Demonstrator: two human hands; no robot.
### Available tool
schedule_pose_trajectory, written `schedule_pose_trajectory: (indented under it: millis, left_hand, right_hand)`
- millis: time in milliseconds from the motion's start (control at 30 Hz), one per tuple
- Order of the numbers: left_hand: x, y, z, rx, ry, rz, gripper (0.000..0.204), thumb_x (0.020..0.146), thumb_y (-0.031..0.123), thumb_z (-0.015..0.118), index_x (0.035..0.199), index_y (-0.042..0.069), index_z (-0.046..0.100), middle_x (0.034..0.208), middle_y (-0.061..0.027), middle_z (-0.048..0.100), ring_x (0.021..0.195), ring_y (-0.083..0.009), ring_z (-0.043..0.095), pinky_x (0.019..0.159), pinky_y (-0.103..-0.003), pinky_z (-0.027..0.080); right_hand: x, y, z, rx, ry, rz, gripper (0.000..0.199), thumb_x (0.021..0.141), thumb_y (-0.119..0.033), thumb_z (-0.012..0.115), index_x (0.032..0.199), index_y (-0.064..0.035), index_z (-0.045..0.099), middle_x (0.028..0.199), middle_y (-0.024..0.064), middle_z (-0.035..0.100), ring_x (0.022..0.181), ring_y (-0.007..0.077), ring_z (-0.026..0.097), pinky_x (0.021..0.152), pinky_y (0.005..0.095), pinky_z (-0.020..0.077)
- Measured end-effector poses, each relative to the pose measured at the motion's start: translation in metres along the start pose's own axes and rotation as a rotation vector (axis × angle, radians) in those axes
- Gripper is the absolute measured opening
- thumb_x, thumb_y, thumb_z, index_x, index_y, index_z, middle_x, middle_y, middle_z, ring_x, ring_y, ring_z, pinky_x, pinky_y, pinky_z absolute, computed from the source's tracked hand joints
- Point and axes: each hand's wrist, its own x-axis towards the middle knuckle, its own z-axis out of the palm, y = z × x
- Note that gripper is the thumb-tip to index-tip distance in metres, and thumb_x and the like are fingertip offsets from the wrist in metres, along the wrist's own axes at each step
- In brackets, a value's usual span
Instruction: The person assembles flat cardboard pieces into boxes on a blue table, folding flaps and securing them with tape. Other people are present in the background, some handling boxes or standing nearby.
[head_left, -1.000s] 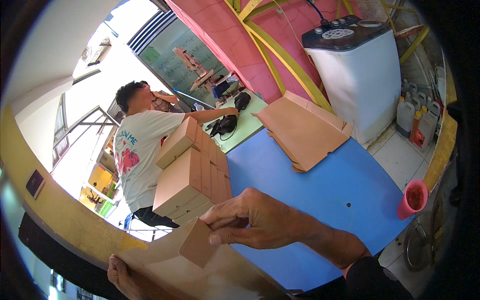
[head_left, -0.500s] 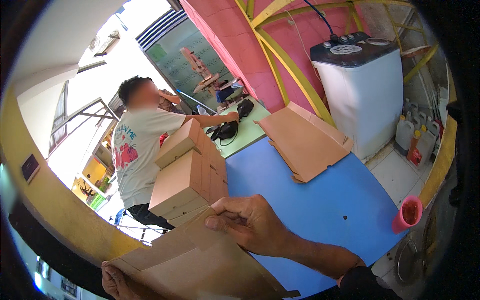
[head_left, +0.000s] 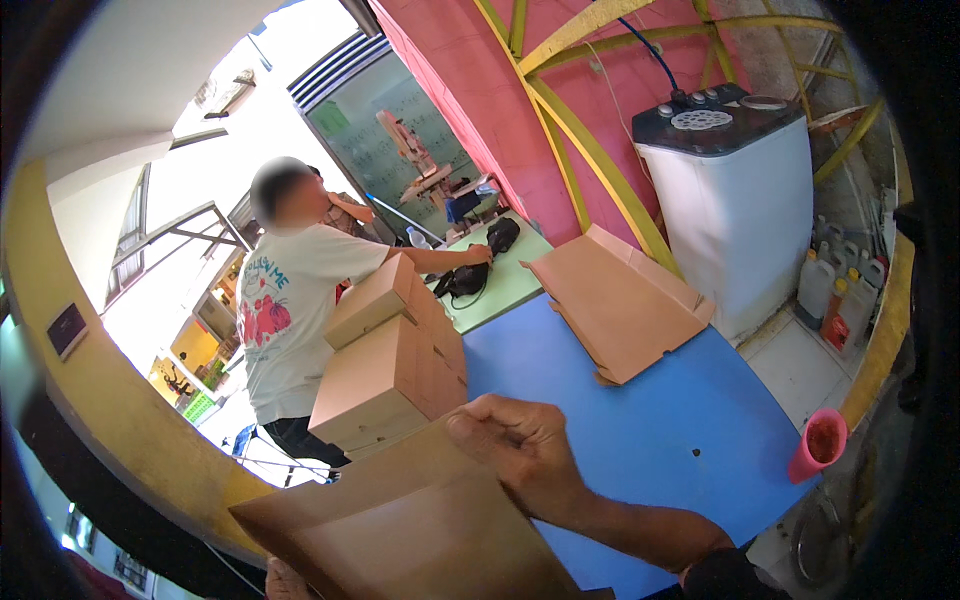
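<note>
A brown cardboard box blank (head_left: pixel 400 530) is held up tilted in front of me, its fold lines and side flap partly raised. My right hand (head_left: pixel 520 450) pinches its upper right edge between thumb and curled fingers. Low at the frame's bottom, my left hand (head_left: pixel 286 580) grips the blank's left side; much of that hand is hidden or cut off. Just beyond the blank stands a stack of folded cardboard boxes (head_left: pixel 365 385). Another cardboard blank (head_left: pixel 620 305), opened out with bent edges, lies on the blue table (head_left: pixel 640 440).
Left of the stack, another person (head_left: pixel 300 300) reaches toward black items (head_left: pixel 462 282) on a green table (head_left: pixel 520 262). A pink cup (head_left: pixel 818 445) stands at the blue table's right edge. Behind are a washing machine (head_left: pixel 735 210), yellow metal frame (head_left: pixel 610 160) and several plastic jugs (head_left: pixel 820 280).
The held blank has tilted, and its left edge has come up and rightward. My left hand has shifted right and lower, showing less. The view has turned slightly.
</note>
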Motion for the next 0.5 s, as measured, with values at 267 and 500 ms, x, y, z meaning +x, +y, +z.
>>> schedule_pose_trajectory:
  millis: [267,500]
  left_hand:
    - [0.014,-0.02,-0.008,-0.589,0.213,-0.321,0.039,0.103,0.037,0.05,0.105,-0.001,0.058,0.096,-0.0085,0.063,0.082,-0.016,0.06,0.076,-0.03,0.05]
    - [0.004,-0.027,-0.014,-0.69,0.272,-0.325,0.041,0.105,0.038,0.047,0.104,-0.002,0.059,0.093,-0.009,0.066,0.083,-0.0137,0.061,0.073,-0.029,0.05]
  right_hand:
    - [-0.02,0.02,0.025,0.152,-0.296,0.102,0.045,0.104,-0.037,0.048,0.121,0.0017,0.063,0.101,0.0047,0.066,0.088,0.0068,0.055,0.079,0.0253,0.0476]
    - [-0.036,0.026,0.039,-0.121,-0.259,0.117,0.026,0.101,-0.022,0.056,0.114,-0.0012,0.066,0.093,0.0048,0.07,0.084,0.0065,0.057,0.076,0.0266,0.0488]
